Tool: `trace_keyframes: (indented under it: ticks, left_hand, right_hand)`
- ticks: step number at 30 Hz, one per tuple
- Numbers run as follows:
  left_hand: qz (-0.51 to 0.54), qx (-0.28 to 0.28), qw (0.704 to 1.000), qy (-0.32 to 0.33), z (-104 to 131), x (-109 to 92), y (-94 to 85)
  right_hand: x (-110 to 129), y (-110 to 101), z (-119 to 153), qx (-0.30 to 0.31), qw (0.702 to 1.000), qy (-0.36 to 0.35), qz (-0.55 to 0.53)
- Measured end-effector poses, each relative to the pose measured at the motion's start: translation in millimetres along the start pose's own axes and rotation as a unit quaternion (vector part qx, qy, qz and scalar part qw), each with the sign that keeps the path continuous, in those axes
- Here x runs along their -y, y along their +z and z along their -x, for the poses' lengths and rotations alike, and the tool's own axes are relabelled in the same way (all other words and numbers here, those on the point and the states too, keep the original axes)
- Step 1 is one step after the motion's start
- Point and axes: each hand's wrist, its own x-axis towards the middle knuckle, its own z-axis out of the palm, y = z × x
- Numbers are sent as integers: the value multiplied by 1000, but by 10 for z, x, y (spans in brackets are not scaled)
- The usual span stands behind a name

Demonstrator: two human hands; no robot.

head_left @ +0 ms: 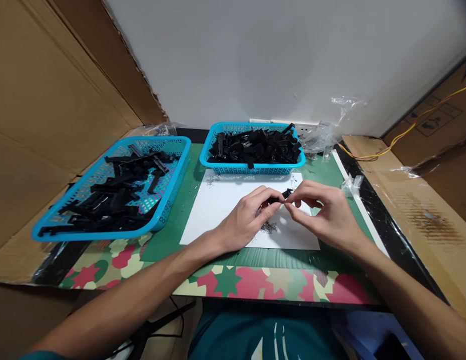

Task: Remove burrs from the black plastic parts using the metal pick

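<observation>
Over the white sheet of paper (206, 215), my left hand (250, 215) is closed around a small black plastic part (287, 193), whose far end sticks out past the fingers. My right hand (325, 210) meets it there, thumb and fingertips pinched together at the part's near side. Whatever the right fingertips pinch is too small to make out. Beneath the hands, a pile of tiny metal pieces (269, 227) lies on the paper, and more tiny pieces (213, 179) are scattered near its far left corner.
A blue basket (168, 200) of long black parts stands at the left. Behind the paper, another blue basket (251, 169) is heaped with black parts. Clear plastic bags (319, 137) and a yellow wire (390, 145) lie at the right; cardboard (48, 100) walls the left side.
</observation>
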Motion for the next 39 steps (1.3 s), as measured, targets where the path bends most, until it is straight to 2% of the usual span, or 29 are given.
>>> trace_keyframes:
  ticks: [5,10,14,26,39]
  left_hand:
    - [1,-19,1000,2,7,17,10]
    - [32,-61,998,-5,25,57,25]
    - [2,-82,996,17,39,74,24]
    - [-69,-98,987,111,49,104,24]
    - [-99,-86,983,129,52,122,7]
  right_hand:
    - [12,-36,13,-49,998,-25,10]
    - [-42,-52,30,-29,998,-60,-11]
    - [-65,-31,33,-18,996,-84,-28]
    - [-59,-21,37,-7,993,-119,-15]
    - [-87,-28,34,2,987,-154,33]
